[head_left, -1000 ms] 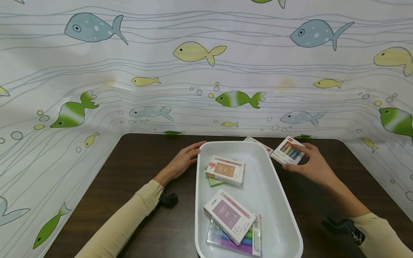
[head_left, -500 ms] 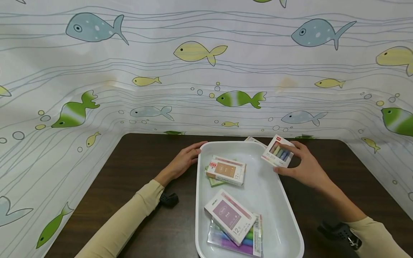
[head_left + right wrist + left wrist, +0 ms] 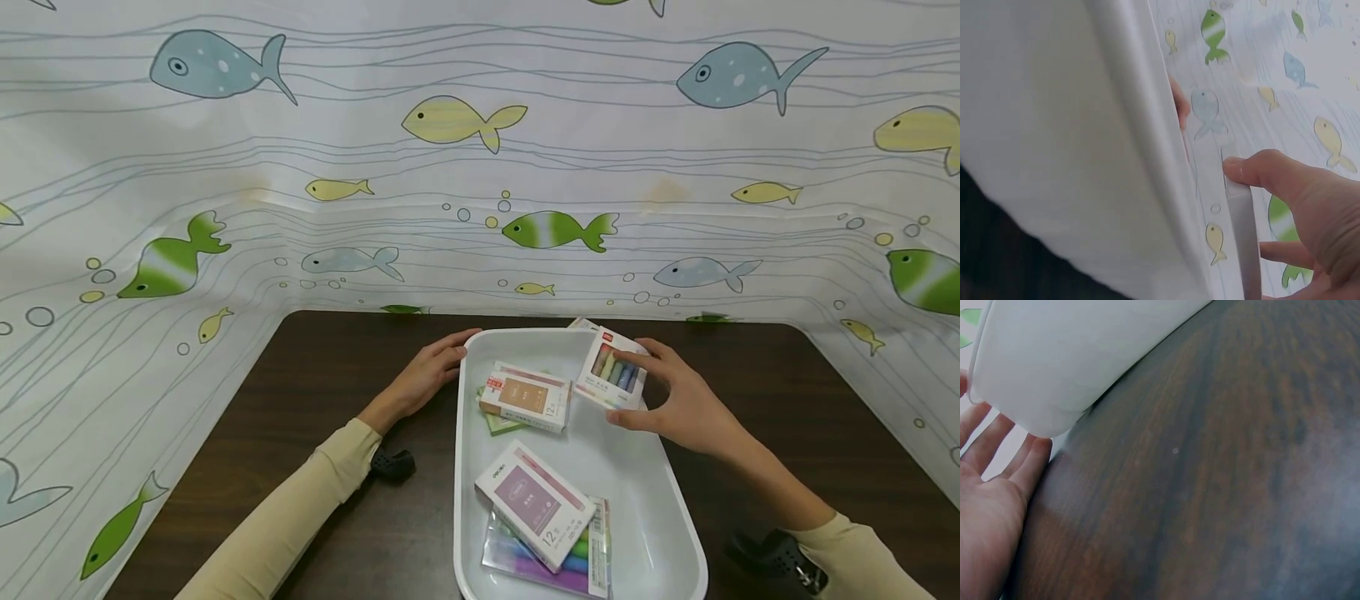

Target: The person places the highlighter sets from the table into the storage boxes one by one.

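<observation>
My right hand (image 3: 686, 407) pinches a white crayon box (image 3: 611, 368) by its edge, thumb on the near side. Coloured sticks show through the box's window, and it hangs over the far right part of a white tray (image 3: 458, 483). In the right wrist view the thumb presses the narrow side of the crayon box (image 3: 1244, 231). My left hand (image 3: 424, 374) rests against the tray's far left corner; in the left wrist view its fairly straight fingers (image 3: 1030, 464) touch the outer wall. Inside the tray lie an orange-labelled box (image 3: 525, 397) and a purple-labelled box (image 3: 534, 503).
Beneath the purple-labelled box is a clear pack of coloured sticks (image 3: 502, 557); a green item (image 3: 501, 424) shows under the orange-labelled one. Behind the tray's far edge another white box (image 3: 582, 323) is partly hidden. Fish-patterned sheeting (image 3: 450, 250) borders the dark wooden table (image 3: 337, 367).
My right hand has carried the crayon box leftward, from beside the tray to over its inside. My left hand has stayed at the tray's corner.
</observation>
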Demonstrator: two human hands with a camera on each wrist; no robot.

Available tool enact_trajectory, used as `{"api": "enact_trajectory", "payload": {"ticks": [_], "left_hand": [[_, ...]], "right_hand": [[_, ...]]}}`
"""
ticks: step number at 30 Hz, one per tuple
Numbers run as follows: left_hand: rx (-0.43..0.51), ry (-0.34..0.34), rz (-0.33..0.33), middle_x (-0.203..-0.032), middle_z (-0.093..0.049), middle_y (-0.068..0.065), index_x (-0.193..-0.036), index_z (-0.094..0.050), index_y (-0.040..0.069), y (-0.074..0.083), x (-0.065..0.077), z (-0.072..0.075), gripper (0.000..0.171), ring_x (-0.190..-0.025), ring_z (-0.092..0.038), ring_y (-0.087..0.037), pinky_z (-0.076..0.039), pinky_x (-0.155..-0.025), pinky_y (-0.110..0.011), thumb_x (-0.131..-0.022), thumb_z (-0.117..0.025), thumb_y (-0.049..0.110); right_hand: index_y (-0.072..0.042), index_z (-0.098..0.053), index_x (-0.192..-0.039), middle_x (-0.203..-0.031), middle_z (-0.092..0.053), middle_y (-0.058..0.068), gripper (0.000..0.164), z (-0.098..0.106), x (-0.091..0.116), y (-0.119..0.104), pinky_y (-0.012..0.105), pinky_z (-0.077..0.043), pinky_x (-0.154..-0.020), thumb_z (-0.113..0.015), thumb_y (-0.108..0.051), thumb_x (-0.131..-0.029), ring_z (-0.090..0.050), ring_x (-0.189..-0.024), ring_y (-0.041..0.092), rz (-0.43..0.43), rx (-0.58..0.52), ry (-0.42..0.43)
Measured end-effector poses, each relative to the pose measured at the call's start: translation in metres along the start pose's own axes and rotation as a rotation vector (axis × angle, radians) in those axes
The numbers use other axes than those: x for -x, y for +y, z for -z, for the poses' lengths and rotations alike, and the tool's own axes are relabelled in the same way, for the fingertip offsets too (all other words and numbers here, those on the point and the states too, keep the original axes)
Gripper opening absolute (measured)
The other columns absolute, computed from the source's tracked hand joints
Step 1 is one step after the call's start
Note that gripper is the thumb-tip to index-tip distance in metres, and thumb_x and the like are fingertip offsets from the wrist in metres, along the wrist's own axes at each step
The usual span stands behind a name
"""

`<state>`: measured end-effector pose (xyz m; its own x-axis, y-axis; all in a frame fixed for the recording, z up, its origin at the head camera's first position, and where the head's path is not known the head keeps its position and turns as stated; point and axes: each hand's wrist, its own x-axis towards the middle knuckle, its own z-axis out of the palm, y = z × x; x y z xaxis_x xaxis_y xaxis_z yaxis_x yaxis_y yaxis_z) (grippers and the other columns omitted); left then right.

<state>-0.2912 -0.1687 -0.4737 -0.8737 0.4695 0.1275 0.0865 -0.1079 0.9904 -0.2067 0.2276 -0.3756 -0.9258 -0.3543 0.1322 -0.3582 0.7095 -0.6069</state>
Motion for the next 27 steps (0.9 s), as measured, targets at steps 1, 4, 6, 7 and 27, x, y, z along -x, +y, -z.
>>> {"api": "enact_trajectory", "payload": {"ticks": [1, 4, 6, 7, 27], "left_hand": [[-0.001, 0.001, 0.001, -0.155, -0.042, -0.004, -0.157, -0.042, 0.018, 0.0, 0.0, 0.001, 0.048, -0.139, -0.044, -0.026, -0.035, -0.114, -0.043, -0.111, -0.047, 0.03], [0.0, 0.002, -0.001, -0.156, -0.041, -0.005, -0.157, -0.042, 0.017, 0.0, 0.0, 0.002, 0.048, -0.139, -0.044, -0.027, -0.034, -0.114, -0.044, -0.111, -0.047, 0.03], [0.002, 0.001, -0.001, -0.156, -0.041, -0.005, -0.157, -0.042, 0.017, 0.001, 0.001, 0.001, 0.049, -0.139, -0.044, -0.027, -0.034, -0.114, -0.044, -0.111, -0.047, 0.03], [0.002, -0.001, -0.001, -0.156, -0.041, -0.005, -0.157, -0.042, 0.017, 0.001, 0.001, 0.001, 0.049, -0.139, -0.043, -0.027, -0.034, -0.114, -0.044, -0.111, -0.047, 0.03], [0.0, -0.002, -0.006, -0.156, -0.042, -0.002, -0.156, -0.043, 0.018, 0.003, 0.001, -0.001, 0.047, -0.138, -0.045, -0.024, -0.036, -0.113, -0.043, -0.111, -0.047, 0.029]], "right_hand": [[-0.012, -0.053, -0.15, -0.161, -0.023, 0.023, 0.087, -0.001, 0.0, -0.002, 0.075, -0.034, -0.1, -0.089, -0.043, -0.077, -0.032, -0.137, 0.052, 0.009, -0.008, -0.01], [-0.013, -0.055, -0.149, -0.161, -0.024, 0.022, 0.088, -0.004, 0.0, -0.009, 0.072, -0.037, -0.101, -0.09, -0.046, -0.076, -0.033, -0.138, 0.049, 0.036, -0.021, -0.039], [-0.014, -0.056, -0.148, -0.161, -0.025, 0.022, 0.088, -0.006, 0.0, -0.013, 0.069, -0.039, -0.1, -0.091, -0.048, -0.075, -0.034, -0.138, 0.047, 0.052, -0.027, -0.06], [-0.014, -0.056, -0.148, -0.161, -0.025, 0.022, 0.088, -0.006, 0.0, -0.015, 0.069, -0.04, -0.1, -0.09, -0.049, -0.074, -0.034, -0.138, 0.047, 0.059, -0.021, -0.067], [-0.023, -0.06, -0.145, -0.159, -0.033, 0.013, 0.082, -0.023, 0.014, -0.037, 0.069, -0.04, -0.096, -0.085, -0.058, -0.075, -0.038, -0.136, 0.047, 0.155, 0.044, -0.149]]}}
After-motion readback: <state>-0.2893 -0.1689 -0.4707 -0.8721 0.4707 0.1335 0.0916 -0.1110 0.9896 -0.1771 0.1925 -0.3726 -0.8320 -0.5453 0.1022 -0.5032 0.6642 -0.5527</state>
